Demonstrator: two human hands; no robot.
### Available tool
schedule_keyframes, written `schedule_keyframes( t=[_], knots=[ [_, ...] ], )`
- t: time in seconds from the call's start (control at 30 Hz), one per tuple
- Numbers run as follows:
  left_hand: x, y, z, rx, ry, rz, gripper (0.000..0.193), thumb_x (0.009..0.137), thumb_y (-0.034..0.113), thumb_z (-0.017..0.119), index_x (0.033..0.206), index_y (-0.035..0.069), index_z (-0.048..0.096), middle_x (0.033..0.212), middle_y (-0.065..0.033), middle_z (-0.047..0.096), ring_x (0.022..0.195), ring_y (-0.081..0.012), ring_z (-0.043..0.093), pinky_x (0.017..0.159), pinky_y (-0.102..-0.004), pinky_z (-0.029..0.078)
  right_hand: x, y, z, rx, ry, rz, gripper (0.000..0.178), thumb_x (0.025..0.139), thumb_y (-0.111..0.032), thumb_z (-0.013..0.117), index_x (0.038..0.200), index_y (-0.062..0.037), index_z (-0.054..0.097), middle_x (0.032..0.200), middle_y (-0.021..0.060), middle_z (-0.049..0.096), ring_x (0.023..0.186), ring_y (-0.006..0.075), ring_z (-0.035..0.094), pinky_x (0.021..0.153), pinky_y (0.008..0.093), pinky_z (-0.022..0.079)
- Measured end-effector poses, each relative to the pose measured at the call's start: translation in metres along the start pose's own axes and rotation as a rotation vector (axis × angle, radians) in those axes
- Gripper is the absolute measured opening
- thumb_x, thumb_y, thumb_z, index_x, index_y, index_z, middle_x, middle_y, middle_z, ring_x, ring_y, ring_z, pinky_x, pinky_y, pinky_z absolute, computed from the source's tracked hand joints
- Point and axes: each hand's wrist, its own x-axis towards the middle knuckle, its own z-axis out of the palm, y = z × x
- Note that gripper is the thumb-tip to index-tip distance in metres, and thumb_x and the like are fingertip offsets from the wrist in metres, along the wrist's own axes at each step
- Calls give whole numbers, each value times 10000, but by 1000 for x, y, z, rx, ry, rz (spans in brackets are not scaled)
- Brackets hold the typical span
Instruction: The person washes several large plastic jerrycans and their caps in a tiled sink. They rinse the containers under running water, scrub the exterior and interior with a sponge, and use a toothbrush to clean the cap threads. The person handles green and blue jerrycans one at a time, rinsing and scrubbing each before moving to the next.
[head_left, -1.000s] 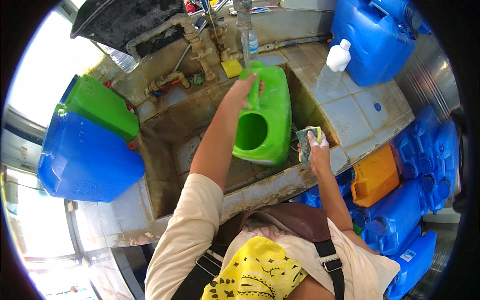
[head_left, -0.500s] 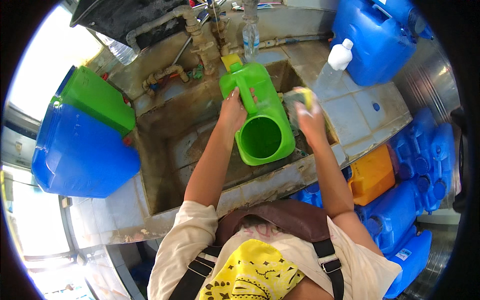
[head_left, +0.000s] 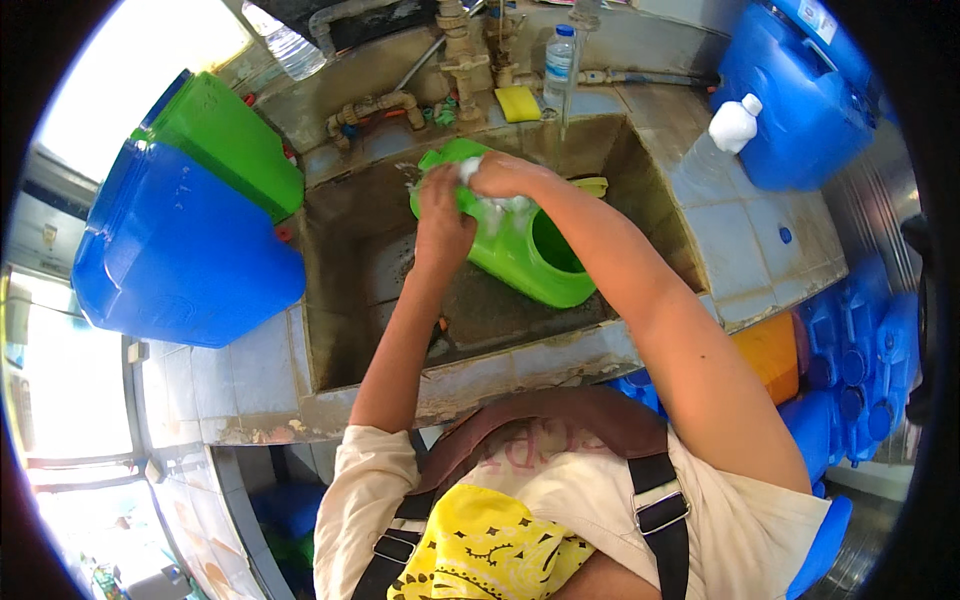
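A bright green plastic jug (head_left: 490,245) lies tilted in the sink (head_left: 345,340), its wide round mouth toward the near right. My left hand (head_left: 442,215) grips its far left end, fingers bent over the edge. My right hand (head_left: 505,177) reaches across and presses on the jug's upper side, close to my left fingers. White suds (head_left: 508,207) lie on the jug below it. The sponge in my right hand is mostly hidden by the fingers and suds. Behind my right forearm, a yellow-green rim (head_left: 592,186) shows in part.
A yellow sponge (head_left: 518,104) and a water bottle (head_left: 558,62) stand on the back ledge by the pipes (head_left: 463,65). Large blue (head_left: 190,250) and green (head_left: 230,140) containers stand left. On the right are a white-topped clear bottle (head_left: 735,124) and a blue jerrycan (head_left: 795,110).
The jug has gone down lower in the sink and turned, its far end swinging left. My right hand has moved left from beside the jug onto it. Suds now show there.
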Motion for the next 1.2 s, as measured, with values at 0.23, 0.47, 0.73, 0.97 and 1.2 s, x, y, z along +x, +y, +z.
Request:
schedule_keyframes(
  t=[0.23,0.47,0.73,0.97,1.2],
  knots=[
    [58,15,40,313,-210,292,580,789,113,645,1320,-6,444,1326,-211,501,1322,-362,403,1148,-514,248,-63,19,-53,-353,406,115,363,889,-357,531,990,-45,686,927,199,697,873,355,686,754,473,530],
    [152,66,106,205,-484,635,397,819,6,517,1194,113,588,1204,-117,605,1200,-313,535,1010,-444,435,-233,119,-25,574,1152,523,391,959,-422,497,1119,-72,574,894,151,673,734,290,674,565,400,530],
    [194,62,111,536,-677,258,388,754,303,642,1090,116,687,1054,-130,697,957,-353,668,833,-460,536,-311,162,85,1643,1058,739,250,959,-296,543,1092,-84,534,909,76,631,683,206,629,531,335,540],
    [164,51,60,484,-652,-14,572,750,468,641,1201,116,649,1131,-157,677,1053,-330,645,886,-451,517,-255,166,99,1801,1370,626,263,966,-310,542,1128,-105,514,1006,75,609,816,199,616,699,371,527],
    [132,58,60,581,-602,-58,432,786,426,606,1075,119,701,1048,-139,700,990,-322,666,838,-456,533,-135,116,77,662,1478,480,372,999,-223,465,1328,-49,459,1178,120,584,1015,241,593,890,389,466]
  ],
)
